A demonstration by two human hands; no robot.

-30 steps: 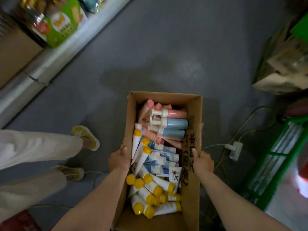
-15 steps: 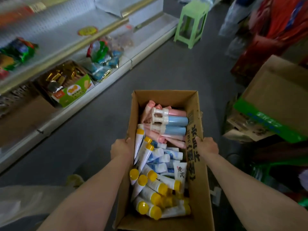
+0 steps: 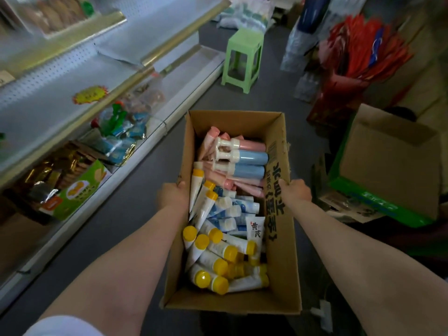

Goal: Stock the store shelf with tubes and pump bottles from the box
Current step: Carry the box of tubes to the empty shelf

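I hold the open cardboard box (image 3: 282,267) out in front of me with both arms stretched forward, above the dark grey floor (image 3: 278,93). My left hand (image 3: 172,195) grips the left wall of the box, its fingers curled over the top edge, and my right hand (image 3: 296,190) grips the right wall the same way, thumb tip on the inner face. Inside, at the near end, lie white tubes with yellow caps (image 3: 210,263), heaped across one another; in the middle are white and blue tubes with white caps (image 3: 236,209). One flat white tube end (image 3: 254,227) stands up among them, printed with two large black Chinese characters and a small red mark. At the far end lie pump bottles (image 3: 244,163), one pink and two blue, on their sides with white pump heads pointing left, on top of pink tubes (image 3: 244,186). The right inner wall carries big black Chinese lettering, too skewed for me to read for certain. To my left runs the store shelf (image 3: 60,105), with a yellow starburst price tag (image 3: 90,94) whose writing is blurred, bagged snacks (image 3: 118,139) and a green snack carton (image 3: 82,190). Far ahead stands a green plastic stool (image 3: 243,57); to my right is another cardboard box (image 3: 388,161) with a green band.
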